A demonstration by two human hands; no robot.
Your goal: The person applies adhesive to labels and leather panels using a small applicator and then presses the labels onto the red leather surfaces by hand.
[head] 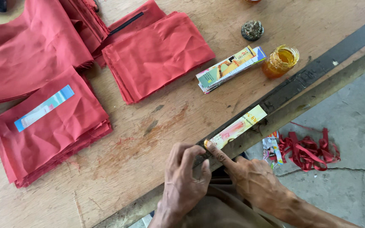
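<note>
Both hands sit at the near edge of the wooden table (157, 126), closest to view. Left hand (184, 175) has fingers curled & pressed down onto the dark metal strip (300, 80) that runs along the table edge, fingertips close together. Right hand (252, 179) has its index finger stretched out, tip pressing the near end of a narrow printed paper label (237, 126) lying flat on that strip; other fingers of this hand are tucked, can't tell their grip. Going by size: a big loose heap of red cloth (22, 46) at far left, w/ a folded stack of red fabric pieces (159, 52) mid-table & another folded red stack (47, 135) nearer left, a blue-and-white paper strip (44, 108) lying on top of it. Below the table on the concrete floor (351, 126), a tangle of red fabric trimmings (309, 150). Next, a small pile of printed labels (229, 67) beside a small open glass jar (280, 61) holding amber liquid, abt. full. Just beyond the jar, a small dark round lump (252, 30), unclear what it is.
</note>
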